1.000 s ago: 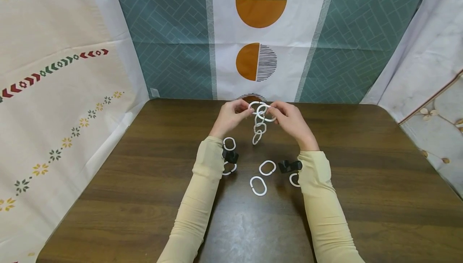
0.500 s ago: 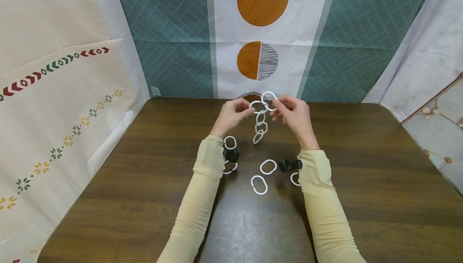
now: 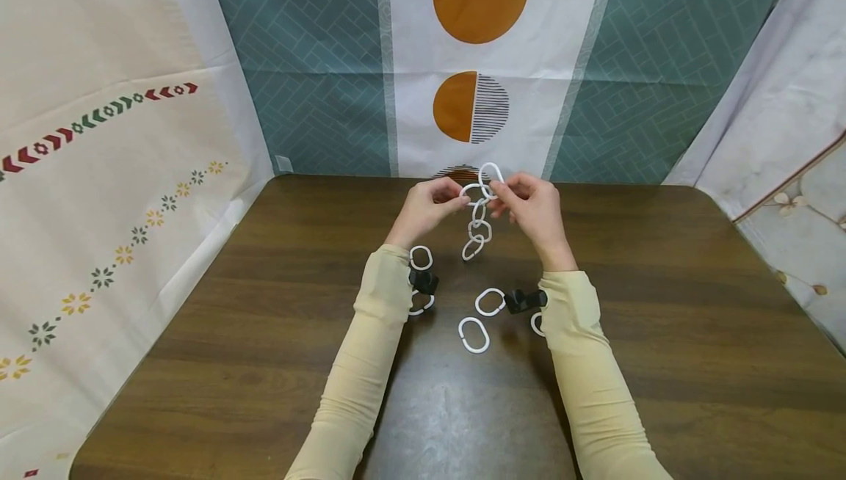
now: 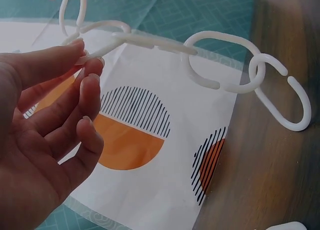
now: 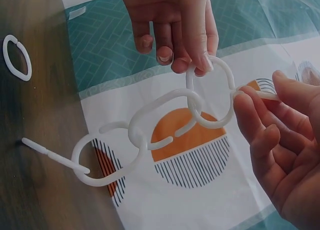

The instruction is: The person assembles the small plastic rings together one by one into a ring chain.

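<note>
Near the far table edge my left hand (image 3: 429, 208) pinches the top link (image 3: 471, 186) of a white plastic chain (image 4: 222, 35) between thumb and fingertips. The chain's several oval links hang below it, and small gaps show in some of them. My right hand (image 3: 534, 212) pinches another white link (image 3: 490, 164), standing upright just right of the top link. In the right wrist view this link (image 5: 268, 96) is seen nearly edge-on and meets the side of the left hand's link (image 5: 227, 70). Whether the two are hooked together is hard to tell.
Loose white links lie on the brown table (image 3: 264, 318): one nearest the front (image 3: 461, 330), one behind it (image 3: 489, 290), two beside the left wrist, and one partly hidden by the right sleeve (image 3: 573, 318). Patterned cloths hang behind and at both sides.
Over the second, my right hand has raised its link from lying across the chain's top to upright. In the last half second both hands have shifted only slightly.
</note>
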The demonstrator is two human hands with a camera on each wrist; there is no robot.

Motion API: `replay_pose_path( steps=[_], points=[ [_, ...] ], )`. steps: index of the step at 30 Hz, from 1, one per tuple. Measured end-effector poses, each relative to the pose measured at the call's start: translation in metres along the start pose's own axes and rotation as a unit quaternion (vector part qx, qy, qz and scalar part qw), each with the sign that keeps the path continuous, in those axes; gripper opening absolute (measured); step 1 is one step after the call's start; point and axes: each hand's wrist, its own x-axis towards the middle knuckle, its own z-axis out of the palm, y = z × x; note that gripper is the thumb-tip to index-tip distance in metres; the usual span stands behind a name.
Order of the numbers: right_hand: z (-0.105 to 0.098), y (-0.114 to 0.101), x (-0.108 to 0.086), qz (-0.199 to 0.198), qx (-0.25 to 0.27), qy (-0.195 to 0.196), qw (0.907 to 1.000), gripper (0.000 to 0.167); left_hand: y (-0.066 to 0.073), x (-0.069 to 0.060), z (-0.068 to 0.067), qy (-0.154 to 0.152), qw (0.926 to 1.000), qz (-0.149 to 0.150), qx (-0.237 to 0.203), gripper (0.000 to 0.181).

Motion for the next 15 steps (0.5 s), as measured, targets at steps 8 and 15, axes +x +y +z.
replay_pose_path(
  steps=[8, 15],
  points=[
    [0.0, -0.0005, 0.0001, -0.01, -0.028, -0.004, 0.9995, 0.027, 0.0006, -0.0009, -0.0009, -0.015, 0.9998, -0.008, 0.008, 0.012],
    [-0.0032, 0.0041, 0.0007, -0.018, -0.054, 0.002, 0.9984, 0.03, 0.0005, -0.0006, -0.0009, -0.009, 0.9999, -0.002, 0.01, 0.013]
  ],
)
